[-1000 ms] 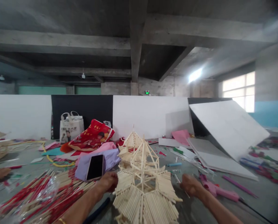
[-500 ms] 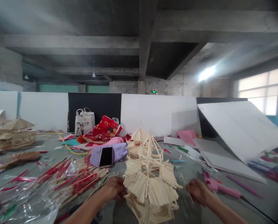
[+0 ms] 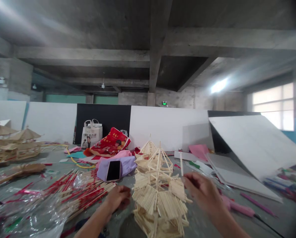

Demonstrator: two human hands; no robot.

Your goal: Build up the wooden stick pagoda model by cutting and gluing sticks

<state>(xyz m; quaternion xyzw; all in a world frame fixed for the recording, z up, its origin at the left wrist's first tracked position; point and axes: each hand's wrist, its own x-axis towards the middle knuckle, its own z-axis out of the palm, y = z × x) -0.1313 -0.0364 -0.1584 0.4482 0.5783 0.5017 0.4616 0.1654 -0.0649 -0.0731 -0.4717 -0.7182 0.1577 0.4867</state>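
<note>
A tiered model pavilion (image 3: 160, 195) of pale wooden sticks stands in front of me, with slatted roof panels and an open cone of sticks on top. To its right, my right hand (image 3: 200, 186) is closed, pinching a short pale stick (image 3: 181, 164) that points upward between thumb and fingers. My left hand (image 3: 119, 196) is held just left of the model, apart from it, its fingers curled in. Whether anything is inside those fingers is hidden.
Many red-tipped sticks (image 3: 88, 195) and clear plastic wrap (image 3: 36, 211) cover the left side. A phone (image 3: 113, 171) lies on purple cloth (image 3: 129, 165). At right are a pink glue gun (image 3: 239, 207) and white boards (image 3: 239, 173). Other stick models (image 3: 26, 143) stand far left.
My right hand has risen and moved left towards the model, bringing the stick upright. My left hand has shifted slightly left, away from the model. The view has tilted up a little.
</note>
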